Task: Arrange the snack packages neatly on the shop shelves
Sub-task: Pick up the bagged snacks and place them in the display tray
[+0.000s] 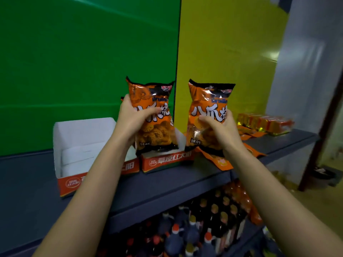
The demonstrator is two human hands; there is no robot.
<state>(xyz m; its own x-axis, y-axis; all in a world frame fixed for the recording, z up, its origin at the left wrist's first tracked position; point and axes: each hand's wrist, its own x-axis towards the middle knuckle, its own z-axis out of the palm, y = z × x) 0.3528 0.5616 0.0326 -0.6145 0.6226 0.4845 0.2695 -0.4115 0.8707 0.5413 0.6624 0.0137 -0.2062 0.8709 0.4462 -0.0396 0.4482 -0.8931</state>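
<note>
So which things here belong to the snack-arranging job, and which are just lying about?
Job:
left hand, left snack bag
right hand, right snack bag
open display cartons
loose orange packets
shelf

Lying about:
bottles below
wrapped boxes

A bright green wall panel (83, 62) fills the ten o'clock area, meeting a yellow panel (228, 52) at twelve o'clock. A pale grey wall (306, 71) stands at two o'clock, softly lit. A dark grey shelf (167, 184) runs across the centre. At four o'clock lies a tan floor (311, 203), beside a dark door frame (319, 138).
</note>
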